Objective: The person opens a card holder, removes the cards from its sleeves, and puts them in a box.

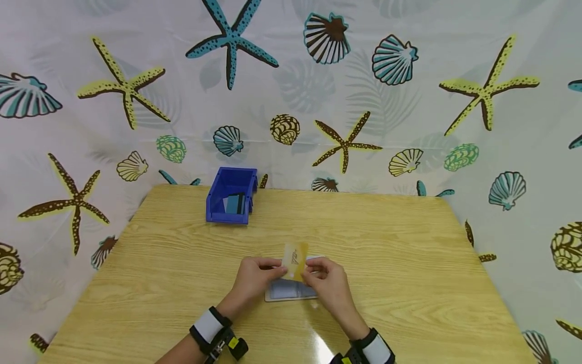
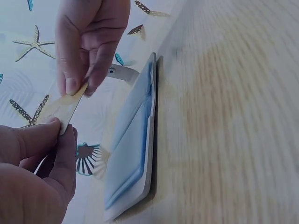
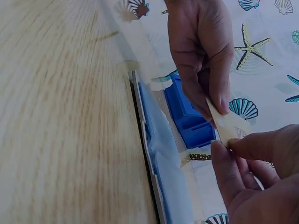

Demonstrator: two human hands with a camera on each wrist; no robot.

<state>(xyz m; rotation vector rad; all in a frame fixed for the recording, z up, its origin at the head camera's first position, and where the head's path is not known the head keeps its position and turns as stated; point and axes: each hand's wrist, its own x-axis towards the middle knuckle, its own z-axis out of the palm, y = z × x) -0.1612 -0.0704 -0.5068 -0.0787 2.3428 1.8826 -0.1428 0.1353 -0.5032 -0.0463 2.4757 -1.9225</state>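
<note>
Both hands hold a small gold card (image 1: pixel 294 260) upright over the middle of the wooden table (image 1: pixel 409 263). My left hand (image 1: pixel 273 265) pinches its left edge and my right hand (image 1: pixel 313 268) pinches its right edge. In the left wrist view the card (image 2: pixel 60 109) is caught between the left thumb and finger (image 2: pixel 58 128) below and the right fingertips (image 2: pixel 79 86) above. In the right wrist view the same card (image 3: pixel 229 126) shows. A flat blue-grey card wallet (image 1: pixel 291 291) lies open on the table just beneath the hands (image 2: pixel 133 144) (image 3: pixel 163 158).
A blue plastic bin (image 1: pixel 232 194) with a few cards inside stands at the table's far left edge, also visible as the bin (image 3: pixel 187 112) in the right wrist view. A seashell-and-starfish curtain (image 1: pixel 386 101) hangs behind and around the table.
</note>
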